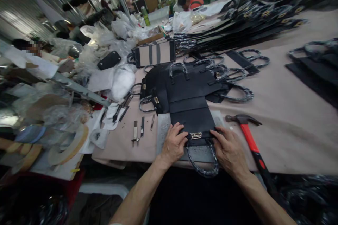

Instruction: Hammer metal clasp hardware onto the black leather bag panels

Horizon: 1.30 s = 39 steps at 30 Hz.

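A black bag panel (194,117) lies flat, its near end over a grey slab (163,130) at the table's front edge. Near that end is a gold-coloured metal clasp (196,135). A plastic-wrapped handle (202,172) loops from the panel over the table edge towards me. On the panel's left border, my left hand (173,144) grips with thumb and fingertips just beside the clasp. My right hand (229,150) pinches the opposite border, right of the clasp. The undersides of the fingers are hidden. To the right of my right hand rests a hammer (249,137) with a red and black handle.
Small hand tools (136,132) lie left of the slab. More black bag pieces (155,81) with wrapped handles spread behind, and a tall stack (224,30) stands further back. Plastic bags (121,81) and a tape roll (76,144) crowd the left. Other people sit in the background.
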Tool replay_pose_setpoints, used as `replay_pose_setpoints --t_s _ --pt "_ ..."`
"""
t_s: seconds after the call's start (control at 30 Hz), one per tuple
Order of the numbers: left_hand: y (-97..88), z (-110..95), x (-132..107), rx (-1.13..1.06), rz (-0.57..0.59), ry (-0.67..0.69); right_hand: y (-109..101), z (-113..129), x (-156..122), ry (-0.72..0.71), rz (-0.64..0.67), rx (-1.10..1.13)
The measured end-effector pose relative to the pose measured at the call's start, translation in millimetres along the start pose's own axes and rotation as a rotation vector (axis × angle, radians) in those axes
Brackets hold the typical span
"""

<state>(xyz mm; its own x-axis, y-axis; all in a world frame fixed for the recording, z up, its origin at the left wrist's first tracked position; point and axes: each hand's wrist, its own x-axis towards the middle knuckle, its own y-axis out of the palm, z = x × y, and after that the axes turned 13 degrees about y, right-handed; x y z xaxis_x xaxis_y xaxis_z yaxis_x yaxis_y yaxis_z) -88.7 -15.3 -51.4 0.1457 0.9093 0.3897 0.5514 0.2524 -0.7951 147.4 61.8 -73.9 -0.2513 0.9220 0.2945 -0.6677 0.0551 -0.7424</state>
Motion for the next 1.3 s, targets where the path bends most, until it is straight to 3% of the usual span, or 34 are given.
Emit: replay_pose_setpoints --t_s 0.37,0.57,0.67,0.83,1.0,1.07,1.17,1.3 --pt "-1.3 2 -4 -0.029 0.014 -0.030 7 -19 4 -0.175 -0.010 0.009" --pt "1.2 3 -5 -0.057 -0.037 -0.020 10 -23 5 -0.147 0.010 0.030" --pt "-4.4 7 -6 -0.071 -0.132 -0.042 9 -21 5 -0.147 -0.005 0.034" --pt "-46.3 34 -9 0.088 -0.197 -0.277 7 -16 5 -0.143 -0.016 0.029" --pt "-108.3 78 -24 0.391 -0.062 -0.730 7 -15 5 -0.129 -0.018 0.026" --pt "-126.9 93 -31 0.437 0.003 -0.846 7 -15 4 -0.135 -0.024 0.024" --pt "-140.7 109 -38 0.426 0.067 -0.895 7 -16 4 -0.140 -0.021 0.015" --pt "-140.8 121 -35 0.388 0.140 -0.899 7 -17 3 -0.128 -0.003 0.003"
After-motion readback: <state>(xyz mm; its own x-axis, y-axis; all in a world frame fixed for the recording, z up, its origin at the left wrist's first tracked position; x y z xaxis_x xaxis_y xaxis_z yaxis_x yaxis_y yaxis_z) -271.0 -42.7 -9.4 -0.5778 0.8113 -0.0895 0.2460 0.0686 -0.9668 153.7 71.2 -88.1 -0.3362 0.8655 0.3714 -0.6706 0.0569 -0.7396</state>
